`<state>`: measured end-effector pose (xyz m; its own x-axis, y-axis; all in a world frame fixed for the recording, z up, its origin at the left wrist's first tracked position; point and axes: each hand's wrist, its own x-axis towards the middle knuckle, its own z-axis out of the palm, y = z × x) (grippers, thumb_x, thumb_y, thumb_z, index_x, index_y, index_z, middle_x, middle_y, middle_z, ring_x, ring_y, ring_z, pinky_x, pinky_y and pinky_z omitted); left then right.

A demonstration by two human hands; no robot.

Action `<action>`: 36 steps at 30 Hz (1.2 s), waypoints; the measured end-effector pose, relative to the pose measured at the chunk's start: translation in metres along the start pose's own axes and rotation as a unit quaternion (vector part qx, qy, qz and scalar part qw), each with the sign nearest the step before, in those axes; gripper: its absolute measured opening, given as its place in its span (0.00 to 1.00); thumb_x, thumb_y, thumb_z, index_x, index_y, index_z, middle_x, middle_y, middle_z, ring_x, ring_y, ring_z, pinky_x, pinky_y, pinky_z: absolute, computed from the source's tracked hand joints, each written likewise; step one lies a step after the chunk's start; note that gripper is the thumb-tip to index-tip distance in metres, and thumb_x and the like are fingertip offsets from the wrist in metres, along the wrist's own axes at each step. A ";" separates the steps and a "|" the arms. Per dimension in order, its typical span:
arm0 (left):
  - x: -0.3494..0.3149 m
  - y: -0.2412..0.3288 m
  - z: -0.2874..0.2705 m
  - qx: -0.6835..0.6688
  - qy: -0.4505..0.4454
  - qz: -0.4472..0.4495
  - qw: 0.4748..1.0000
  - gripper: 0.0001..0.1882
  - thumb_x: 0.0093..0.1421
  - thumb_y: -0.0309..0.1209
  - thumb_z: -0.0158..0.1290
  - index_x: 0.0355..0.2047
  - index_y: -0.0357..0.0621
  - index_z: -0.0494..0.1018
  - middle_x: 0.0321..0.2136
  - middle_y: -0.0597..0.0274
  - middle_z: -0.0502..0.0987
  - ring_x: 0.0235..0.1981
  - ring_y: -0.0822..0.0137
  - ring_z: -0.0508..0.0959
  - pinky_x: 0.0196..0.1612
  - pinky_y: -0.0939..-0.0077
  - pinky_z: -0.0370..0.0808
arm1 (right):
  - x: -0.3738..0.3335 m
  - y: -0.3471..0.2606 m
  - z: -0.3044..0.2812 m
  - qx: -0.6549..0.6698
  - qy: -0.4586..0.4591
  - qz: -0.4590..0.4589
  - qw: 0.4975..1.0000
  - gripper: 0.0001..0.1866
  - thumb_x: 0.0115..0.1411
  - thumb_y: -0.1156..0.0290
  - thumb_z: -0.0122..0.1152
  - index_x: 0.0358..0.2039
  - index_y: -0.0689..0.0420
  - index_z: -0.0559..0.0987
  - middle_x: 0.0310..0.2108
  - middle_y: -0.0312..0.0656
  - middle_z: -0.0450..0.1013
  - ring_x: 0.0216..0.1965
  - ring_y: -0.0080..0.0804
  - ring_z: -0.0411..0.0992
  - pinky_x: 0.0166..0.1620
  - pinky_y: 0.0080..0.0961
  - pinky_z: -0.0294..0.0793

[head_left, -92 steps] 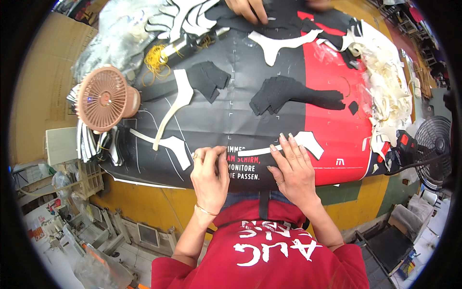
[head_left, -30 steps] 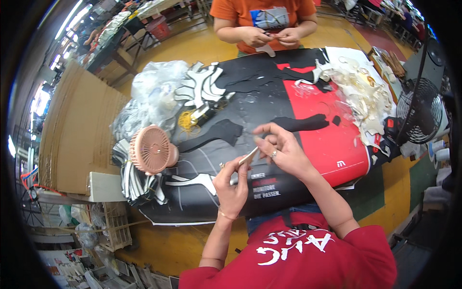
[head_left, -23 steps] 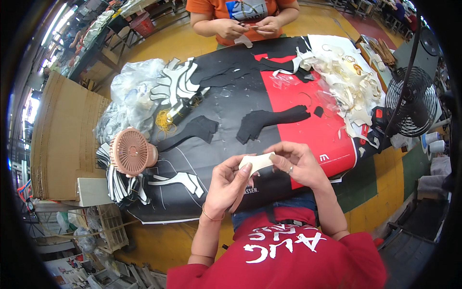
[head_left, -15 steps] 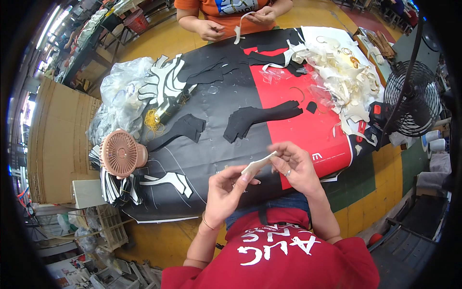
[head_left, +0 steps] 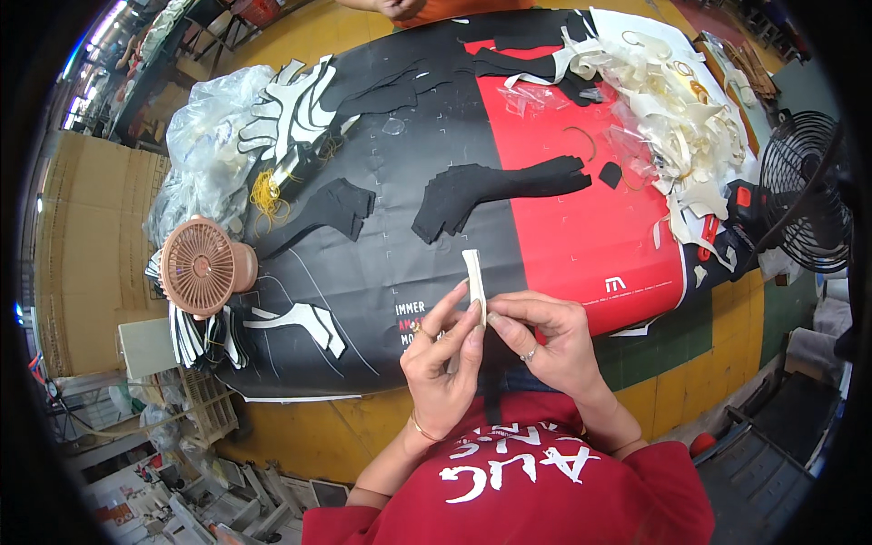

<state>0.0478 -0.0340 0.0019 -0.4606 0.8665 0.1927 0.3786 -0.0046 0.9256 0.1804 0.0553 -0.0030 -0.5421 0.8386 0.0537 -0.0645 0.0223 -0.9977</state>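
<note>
Between both hands, over the table's near edge, is a narrow white cut piece (head_left: 474, 272), standing nearly upright with its top end free. My left hand (head_left: 442, 368) pinches its lower part between thumb and fingers. My right hand (head_left: 545, 341) grips the same piece from the right side, fingertips pressed on its edge. The part of it inside the hands is hidden. Beyond the hands lies a fanned stack of black cut pieces (head_left: 490, 193). More black pieces (head_left: 331, 213) lie to its left, and a couple of white pieces (head_left: 304, 318) with dark edges rest at the near left.
A pink fan (head_left: 202, 268) stands at the table's left edge, by plastic bags (head_left: 213, 136) and yellow rubber bands (head_left: 269, 198). White scraps (head_left: 695, 136) heap at the far right, near a black fan (head_left: 804, 191) and a red cutter (head_left: 708, 234). Across the table stands another person (head_left: 463, 9).
The white piece has turned from slanting sideways to nearly upright, and both hands have come closer together around it. My view has shifted, so the person opposite shows less.
</note>
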 end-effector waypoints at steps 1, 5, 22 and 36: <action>0.001 -0.002 0.000 -0.002 0.003 0.002 1.000 0.13 0.60 0.20 0.58 0.46 0.33 0.81 0.53 0.45 0.77 0.38 0.66 0.82 0.42 0.74 0.79 | -0.001 -0.002 0.000 -0.016 0.000 -0.005 1.000 0.10 0.62 0.76 0.66 0.42 0.65 0.84 0.40 0.49 0.81 0.39 0.32 0.81 0.43 0.24 0.80; 0.003 -0.004 -0.003 0.009 -0.009 0.028 1.000 0.13 0.59 0.19 0.59 0.45 0.35 0.82 0.53 0.45 0.77 0.39 0.66 0.82 0.42 0.73 0.80 | 0.000 -0.010 0.000 -0.051 -0.002 -0.019 0.999 0.10 0.61 0.76 0.66 0.42 0.64 0.84 0.40 0.50 0.82 0.40 0.34 0.82 0.42 0.25 0.81; 0.008 -0.008 -0.007 0.031 -0.004 0.031 0.999 0.15 0.56 0.19 0.62 0.44 0.40 0.83 0.53 0.45 0.77 0.41 0.62 0.83 0.44 0.71 0.81 | 0.007 -0.013 0.004 -0.083 -0.006 -0.008 0.996 0.08 0.62 0.78 0.64 0.41 0.65 0.84 0.39 0.49 0.82 0.39 0.33 0.82 0.43 0.24 0.80; 0.005 -0.012 -0.019 -0.193 0.053 -0.153 0.968 0.05 0.61 0.18 0.55 0.38 0.30 0.79 0.44 0.50 0.82 0.45 0.68 0.80 0.49 0.75 0.75 | 0.006 -0.010 0.000 -0.160 0.006 -0.037 0.986 0.05 0.62 0.79 0.60 0.37 0.66 0.80 0.34 0.45 0.80 0.34 0.26 0.78 0.37 0.20 0.76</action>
<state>0.0258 -0.0386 -0.0020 -0.5917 0.8004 -0.0961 -0.1078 0.0395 0.9934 0.1778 0.0596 0.0072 -0.5364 0.8341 0.1291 0.1646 0.2533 -0.9533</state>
